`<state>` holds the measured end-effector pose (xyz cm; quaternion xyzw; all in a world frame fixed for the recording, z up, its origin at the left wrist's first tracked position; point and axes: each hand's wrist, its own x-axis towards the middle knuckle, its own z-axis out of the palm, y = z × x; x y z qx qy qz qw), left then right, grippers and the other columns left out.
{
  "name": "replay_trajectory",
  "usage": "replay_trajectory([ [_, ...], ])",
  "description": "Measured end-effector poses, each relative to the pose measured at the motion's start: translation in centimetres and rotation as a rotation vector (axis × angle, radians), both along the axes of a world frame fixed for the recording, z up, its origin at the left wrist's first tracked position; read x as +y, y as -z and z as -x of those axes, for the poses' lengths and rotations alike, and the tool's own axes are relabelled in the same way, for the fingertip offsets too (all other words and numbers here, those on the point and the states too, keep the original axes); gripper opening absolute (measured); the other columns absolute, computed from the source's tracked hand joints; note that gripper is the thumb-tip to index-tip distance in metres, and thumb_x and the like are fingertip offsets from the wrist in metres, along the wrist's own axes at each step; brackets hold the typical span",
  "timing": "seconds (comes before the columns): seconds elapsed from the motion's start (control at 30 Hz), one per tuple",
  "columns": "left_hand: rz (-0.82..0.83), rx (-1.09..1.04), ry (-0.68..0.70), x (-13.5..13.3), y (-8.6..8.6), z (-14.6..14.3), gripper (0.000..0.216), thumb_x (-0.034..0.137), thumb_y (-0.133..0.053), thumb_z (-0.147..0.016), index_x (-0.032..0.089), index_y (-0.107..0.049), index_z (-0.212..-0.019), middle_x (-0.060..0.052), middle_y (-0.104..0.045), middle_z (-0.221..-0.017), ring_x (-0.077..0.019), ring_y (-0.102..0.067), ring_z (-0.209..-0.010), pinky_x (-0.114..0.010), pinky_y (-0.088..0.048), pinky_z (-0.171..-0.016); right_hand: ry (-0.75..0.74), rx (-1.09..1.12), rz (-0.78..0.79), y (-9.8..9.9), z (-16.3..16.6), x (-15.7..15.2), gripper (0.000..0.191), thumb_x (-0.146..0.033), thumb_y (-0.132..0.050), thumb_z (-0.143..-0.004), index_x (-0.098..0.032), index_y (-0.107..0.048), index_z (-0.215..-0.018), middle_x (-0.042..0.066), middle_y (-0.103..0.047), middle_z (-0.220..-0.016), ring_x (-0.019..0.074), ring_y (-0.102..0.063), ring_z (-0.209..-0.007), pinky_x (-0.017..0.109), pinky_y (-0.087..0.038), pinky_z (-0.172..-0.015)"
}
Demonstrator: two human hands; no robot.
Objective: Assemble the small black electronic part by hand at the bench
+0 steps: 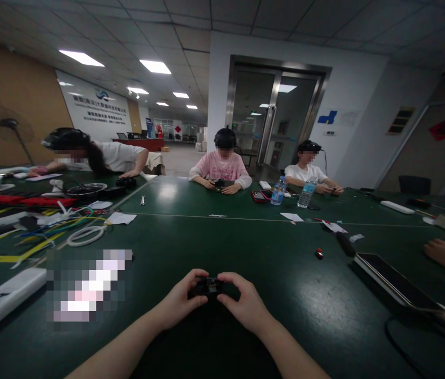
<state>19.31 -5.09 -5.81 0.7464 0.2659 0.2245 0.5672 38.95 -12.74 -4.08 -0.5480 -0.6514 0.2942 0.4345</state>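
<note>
over the table (159, 239), your left hand (183, 297) and right hand (246, 301) pinch a black gadget (211, 286) by opposite ends, probably to steady it. its middle shows between your fingertips.

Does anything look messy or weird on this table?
The left side looks messy: loose wires sprawl near a coiled white cable. The small dark part between left hand and right hand shows no clear damage.

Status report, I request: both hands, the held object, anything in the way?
Left hand and right hand: both holding small dark object between them. Nothing seen blocking it; pixelated item lies apart, to the left.
</note>
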Motion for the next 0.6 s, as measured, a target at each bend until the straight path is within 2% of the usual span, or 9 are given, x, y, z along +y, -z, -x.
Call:
replay_trajectory([
  [0.27,0.063,-0.017,0.000,-0.5,-0.9,-0.3,0.040,0.016,-0.055,-0.078,0.022,-0.038,-0.114,-0.002,-0.058,-0.098,-0.0188,-0.057,-0.090,-0.032,-0.043,-0.076,-0.021,-0.038,-0.013,0.3,-0.1,0.1,0.038,-0.019,-0.064,-0.071,-0.025,-0.057,-0.108,0.003,-0.061,-0.111,0.0201,-0.055,-0.107,0.039,-0.041,-0.097],
  [0.6,0.063,-0.043,0.005,-0.3,-0.5,-0.2,0.045,0.019,-0.057,-0.078,0.023,-0.035,-0.117,-0.003,-0.059,-0.100,-0.0204,-0.057,-0.093,-0.035,-0.042,-0.081,-0.004,-0.060,0.026,0.3,0.0,0.1,0.035,-0.019,-0.062,-0.073,-0.027,-0.057,-0.107,0.001,-0.061,-0.108,0.0198,-0.056,-0.104,0.038,-0.044,-0.094],
])
